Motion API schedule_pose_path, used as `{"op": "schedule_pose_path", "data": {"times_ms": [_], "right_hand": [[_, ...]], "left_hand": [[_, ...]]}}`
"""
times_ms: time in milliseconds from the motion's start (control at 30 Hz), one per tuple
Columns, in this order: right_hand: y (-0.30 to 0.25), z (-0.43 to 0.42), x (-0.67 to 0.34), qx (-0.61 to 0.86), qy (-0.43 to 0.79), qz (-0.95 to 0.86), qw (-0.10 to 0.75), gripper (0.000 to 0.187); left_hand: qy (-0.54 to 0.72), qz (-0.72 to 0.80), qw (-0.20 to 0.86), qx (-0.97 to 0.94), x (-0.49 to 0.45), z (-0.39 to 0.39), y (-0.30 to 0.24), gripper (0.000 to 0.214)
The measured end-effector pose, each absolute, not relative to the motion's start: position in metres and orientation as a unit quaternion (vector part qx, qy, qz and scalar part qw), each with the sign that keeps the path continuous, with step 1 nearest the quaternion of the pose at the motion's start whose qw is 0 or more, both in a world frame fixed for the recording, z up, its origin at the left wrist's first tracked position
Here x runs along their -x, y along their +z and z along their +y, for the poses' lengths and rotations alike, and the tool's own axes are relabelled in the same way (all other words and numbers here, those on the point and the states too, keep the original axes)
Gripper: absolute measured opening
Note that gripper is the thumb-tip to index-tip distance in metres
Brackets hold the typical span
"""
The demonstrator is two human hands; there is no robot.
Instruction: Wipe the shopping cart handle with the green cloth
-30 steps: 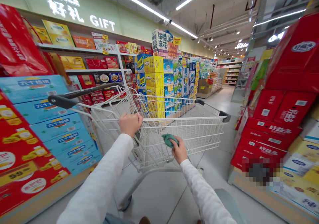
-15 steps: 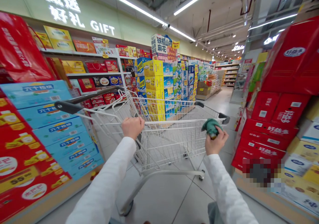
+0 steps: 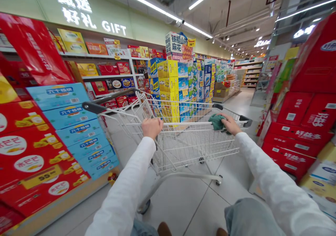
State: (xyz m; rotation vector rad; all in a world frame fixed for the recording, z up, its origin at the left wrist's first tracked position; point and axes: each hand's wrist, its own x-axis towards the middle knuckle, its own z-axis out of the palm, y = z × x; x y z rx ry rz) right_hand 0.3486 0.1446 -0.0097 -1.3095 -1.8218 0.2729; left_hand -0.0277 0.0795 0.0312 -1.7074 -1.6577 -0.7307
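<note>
Within a supermarket, standing on pale tiled floor close beside the shopping cart. Beyond the cart, facing stocked shelves under a lit GIFT sign and, nearer to it, stacked yellow boxes. Left of the cart, seeing pale-blue cartons and a yellow price tag reading 55; right of it, piled red cartons. With the left hand, gripping in a closed fist the cart's near top rail, toward the handle end. With the curled right hand, holding a bunched green cloth against that rail, toward the cart's front. Wearing 2 white sleeves, both stretched toward the cart.
</note>
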Motion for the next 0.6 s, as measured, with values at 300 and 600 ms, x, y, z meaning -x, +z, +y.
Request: {"op": "schedule_pose_path", "data": {"times_ms": [300, 600], "right_hand": [[-0.026, 0.182, -0.441, 0.672, 0.034, -0.64, 0.37, 0.042], [-0.03, 0.176, -0.456, 0.671, 0.005, -0.662, 0.333, 0.041]], "left_hand": [[-0.258, -0.626, 0.325, 0.66, 0.042, 0.101, 0.032, 0.049], [-0.212, -0.637, 0.362, 0.647, 0.076, 0.136, 0.036, 0.052]]}}
